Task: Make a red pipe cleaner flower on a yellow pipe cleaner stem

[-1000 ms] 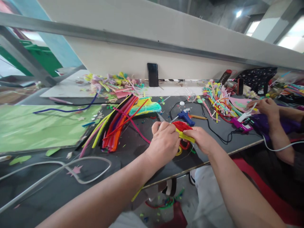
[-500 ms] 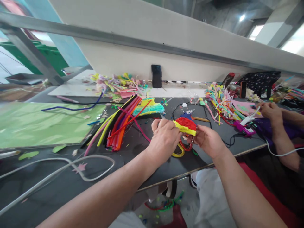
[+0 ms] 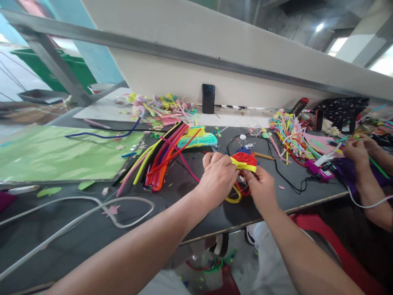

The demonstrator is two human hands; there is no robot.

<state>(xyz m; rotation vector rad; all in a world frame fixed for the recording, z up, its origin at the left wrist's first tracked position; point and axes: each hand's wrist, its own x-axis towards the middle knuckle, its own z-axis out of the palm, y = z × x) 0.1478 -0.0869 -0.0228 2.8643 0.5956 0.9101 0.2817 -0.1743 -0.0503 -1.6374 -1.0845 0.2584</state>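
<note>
A red-and-yellow pipe-cleaner piece (image 3: 245,160), red and domed above with a yellow band below, is held just over the table. My left hand (image 3: 218,174) grips its left end, fingers curled and partly hiding it. Closed at the lower right edge of the yellow band is my right hand (image 3: 260,186), thumb and fingertips pinched together there. A yellow pipe cleaner (image 3: 235,200) loops beneath the hands, beside some red strands. Left of them lies a bundle of loose pipe cleaners (image 3: 159,164) in red, orange, black and pink. Behind it rests a yellow-and-turquoise pipe-cleaner piece (image 3: 198,138).
A phone (image 3: 208,99) leans against the back panel. Finished-looking stems lie in a pile (image 3: 281,131) at the right. A purple glue gun (image 3: 319,170) sits near a co-worker's hands (image 3: 357,149). A white cable (image 3: 123,199) loops at the left beside green sheets (image 3: 67,155).
My right hand has moved inward beneath the piece, its fingers now pinching at the yellow band's lower edge. My left hand keeps its grip. The whole view has shifted slightly.
</note>
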